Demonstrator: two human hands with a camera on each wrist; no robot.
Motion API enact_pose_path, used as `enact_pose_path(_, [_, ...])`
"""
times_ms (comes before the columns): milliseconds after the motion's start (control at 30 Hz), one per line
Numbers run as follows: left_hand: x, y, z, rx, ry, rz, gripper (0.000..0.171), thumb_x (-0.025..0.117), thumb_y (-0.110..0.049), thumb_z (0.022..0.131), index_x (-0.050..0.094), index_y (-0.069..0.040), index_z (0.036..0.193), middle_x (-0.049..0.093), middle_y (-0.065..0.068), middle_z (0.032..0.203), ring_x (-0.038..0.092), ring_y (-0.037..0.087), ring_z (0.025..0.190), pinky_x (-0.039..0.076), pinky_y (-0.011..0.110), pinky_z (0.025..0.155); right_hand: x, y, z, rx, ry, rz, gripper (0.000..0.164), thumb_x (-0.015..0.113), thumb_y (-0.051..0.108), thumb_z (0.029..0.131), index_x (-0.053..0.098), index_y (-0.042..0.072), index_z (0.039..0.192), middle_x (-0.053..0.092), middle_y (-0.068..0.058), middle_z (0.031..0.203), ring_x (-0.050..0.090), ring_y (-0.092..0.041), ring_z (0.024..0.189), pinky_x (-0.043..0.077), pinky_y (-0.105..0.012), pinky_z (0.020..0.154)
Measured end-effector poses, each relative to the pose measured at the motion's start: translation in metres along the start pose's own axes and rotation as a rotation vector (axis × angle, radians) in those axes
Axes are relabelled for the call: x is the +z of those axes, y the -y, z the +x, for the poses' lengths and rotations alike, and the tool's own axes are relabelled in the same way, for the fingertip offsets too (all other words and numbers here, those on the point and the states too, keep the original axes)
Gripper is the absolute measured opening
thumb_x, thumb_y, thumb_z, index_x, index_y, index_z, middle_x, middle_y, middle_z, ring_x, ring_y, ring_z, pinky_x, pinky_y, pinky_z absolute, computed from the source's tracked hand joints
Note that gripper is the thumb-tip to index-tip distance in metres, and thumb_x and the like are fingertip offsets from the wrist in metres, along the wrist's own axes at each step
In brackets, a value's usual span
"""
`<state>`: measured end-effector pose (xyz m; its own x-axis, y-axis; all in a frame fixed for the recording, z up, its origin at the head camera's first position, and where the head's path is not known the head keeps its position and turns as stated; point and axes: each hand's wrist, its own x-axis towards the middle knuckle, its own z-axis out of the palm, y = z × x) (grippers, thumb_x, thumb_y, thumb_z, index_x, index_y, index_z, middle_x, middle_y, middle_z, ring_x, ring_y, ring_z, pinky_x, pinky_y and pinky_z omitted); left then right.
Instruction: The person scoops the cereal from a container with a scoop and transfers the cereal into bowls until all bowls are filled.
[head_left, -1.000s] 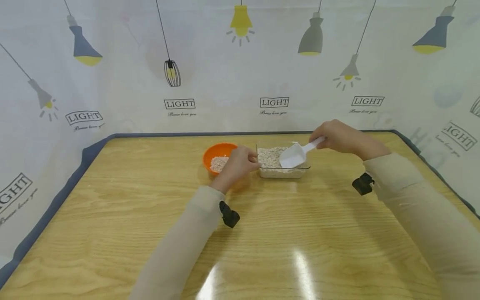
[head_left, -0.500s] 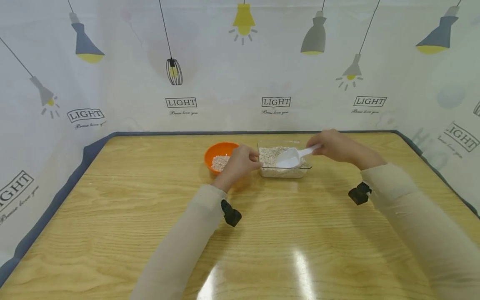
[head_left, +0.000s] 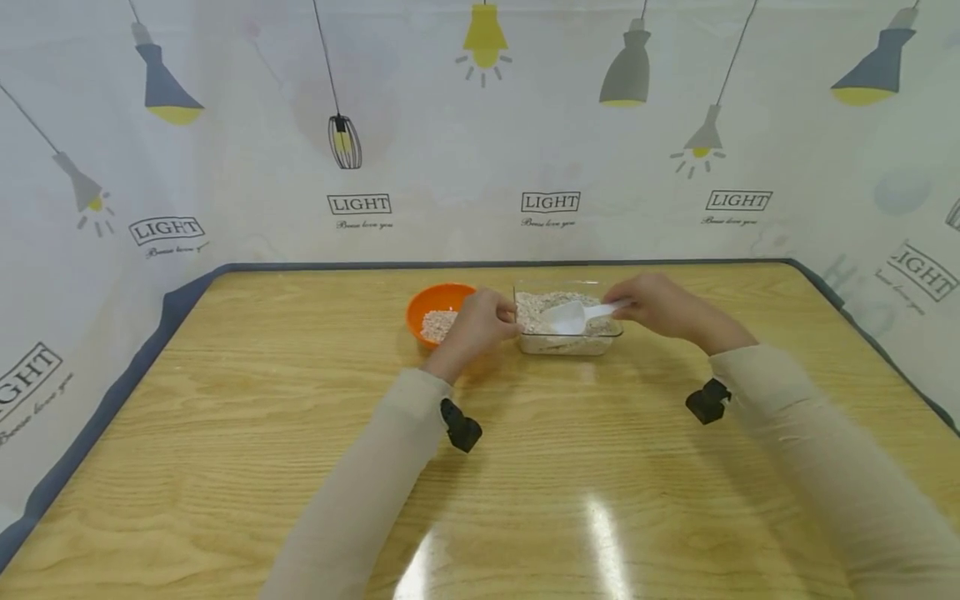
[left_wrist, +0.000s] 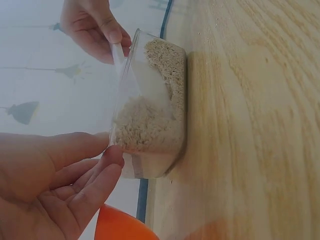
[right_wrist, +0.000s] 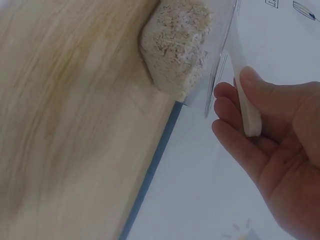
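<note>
Scoop (head_left: 567, 317) sits in the flakes (head_left: 530, 307) inside the clear box (head_left: 562, 345). Right hand (head_left: 662, 308) pinches the scoop by its handle (head_left: 603, 310) at the box's right end. Left hand (head_left: 480, 322) pinches the box's opposite end, near the bowl (head_left: 442, 295) of flakes.

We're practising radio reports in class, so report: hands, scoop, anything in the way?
Right hand grips white scoop, dipped in pale flakes. Left hand pinches glass container at its rim. Head view: left hand partly hides orange bowl; nothing seen blocking scoop.
</note>
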<state>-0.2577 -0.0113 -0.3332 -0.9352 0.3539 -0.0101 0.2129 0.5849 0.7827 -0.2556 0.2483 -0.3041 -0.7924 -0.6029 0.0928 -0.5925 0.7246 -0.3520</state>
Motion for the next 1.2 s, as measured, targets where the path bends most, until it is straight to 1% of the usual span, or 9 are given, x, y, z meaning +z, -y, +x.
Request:
enact_pose_path(167, [-0.002, -0.001, -0.001, -0.012, 0.009, 0.005, 0.014, 0.065, -0.007, 0.085, 0.069, 0.002, 0.095, 0.063, 0.011, 0.093, 0.058, 0.017, 0.082, 0.049, 0.027, 0.072, 0.006, 0.000, 0.003, 0.025, 0.004, 0.016, 0.019, 0.060, -0.002, 0.086, 0.064, -0.007, 0.103, 0.065, -0.019, 0.098, 0.061, -0.032, 0.090, 0.049, -0.044, 0.077])
enact_pose_path(233, [-0.002, -0.001, -0.002, 0.009, 0.013, 0.003, 0.015, 0.064, -0.006, 0.085, 0.059, 0.002, 0.073, 0.051, 0.004, 0.070, 0.047, 0.013, 0.065, 0.042, 0.023, 0.062, 0.008, 0.001, 0.005, 0.034, 0.005, 0.023, 0.020, 0.059, -0.001, 0.086, 0.063, -0.007, 0.105, 0.064, -0.020, 0.100, 0.061, -0.033, 0.092, 0.049, -0.044, 0.079])
enact_pose_path(333, [-0.002, 0.000, -0.002, 0.033, 0.018, -0.010, 0.030, 0.063, -0.004, 0.085, 0.041, -0.004, 0.065, 0.034, 0.002, 0.065, 0.031, 0.013, 0.060, 0.032, 0.025, 0.056, 0.011, 0.004, 0.007, 0.045, 0.009, 0.028, 0.022, 0.058, -0.001, 0.087, 0.062, -0.008, 0.108, 0.063, -0.022, 0.103, 0.060, -0.033, 0.094, 0.048, -0.044, 0.080])
enact_pose_path(500, [-0.003, 0.000, -0.002, 0.015, 0.011, 0.002, 0.007, 0.064, -0.005, 0.085, 0.067, 0.001, 0.087, 0.061, 0.009, 0.092, 0.056, 0.015, 0.080, 0.048, 0.025, 0.071, 0.014, 0.006, 0.007, 0.042, -0.002, 0.014, 0.024, 0.058, -0.001, 0.087, 0.061, -0.009, 0.110, 0.062, -0.023, 0.104, 0.061, -0.033, 0.094, 0.049, -0.043, 0.080])
enact_pose_path(600, [-0.003, 0.000, -0.001, -0.004, 0.015, 0.011, 0.027, 0.065, -0.007, 0.085, 0.065, 0.002, 0.110, 0.062, 0.015, 0.108, 0.059, 0.021, 0.094, 0.050, 0.030, 0.079, 0.016, 0.004, 0.005, 0.040, -0.012, 0.012, 0.024, 0.058, 0.000, 0.087, 0.061, -0.009, 0.109, 0.062, -0.023, 0.105, 0.060, -0.034, 0.095, 0.048, -0.044, 0.080])
enact_pose_path(833, [-0.002, 0.000, -0.001, -0.024, 0.013, 0.004, 0.035, 0.066, -0.009, 0.084, 0.061, 0.001, 0.117, 0.061, 0.014, 0.113, 0.059, 0.023, 0.098, 0.050, 0.032, 0.080, 0.016, 0.001, 0.000, 0.055, -0.040, 0.043, 0.025, 0.057, 0.000, 0.088, 0.060, -0.008, 0.111, 0.061, -0.024, 0.108, 0.059, -0.035, 0.096, 0.048, -0.045, 0.081])
enact_pose_path(967, [-0.002, 0.000, -0.002, -0.009, 0.002, -0.010, 0.028, 0.066, -0.007, 0.084, 0.065, 0.001, 0.111, 0.061, 0.013, 0.112, 0.060, 0.022, 0.097, 0.050, 0.032, 0.081, 0.013, 0.000, -0.003, 0.066, -0.052, 0.050, 0.025, 0.056, 0.002, 0.089, 0.060, -0.008, 0.112, 0.060, -0.024, 0.109, 0.059, -0.035, 0.097, 0.047, -0.046, 0.082])
enact_pose_path(1067, [-0.002, 0.000, -0.002, 0.010, -0.002, -0.022, 0.007, 0.065, -0.005, 0.084, 0.063, -0.001, 0.079, 0.061, 0.007, 0.085, 0.057, 0.014, 0.079, 0.046, 0.024, 0.067, 0.012, -0.001, -0.005, 0.075, -0.057, 0.052, 0.026, 0.056, 0.004, 0.090, 0.059, -0.008, 0.113, 0.060, -0.024, 0.110, 0.058, -0.036, 0.098, 0.046, -0.047, 0.083])
enact_pose_path(1200, [-0.001, 0.000, -0.003, 0.037, -0.005, -0.029, 0.038, 0.064, -0.003, 0.084, 0.033, -0.008, 0.063, 0.031, -0.001, 0.060, 0.033, 0.011, 0.057, 0.028, 0.025, 0.052, 0.012, -0.004, -0.007, 0.094, -0.069, 0.056, 0.026, 0.055, 0.005, 0.091, 0.059, -0.007, 0.113, 0.060, -0.024, 0.110, 0.058, -0.036, 0.099, 0.046, -0.048, 0.083])
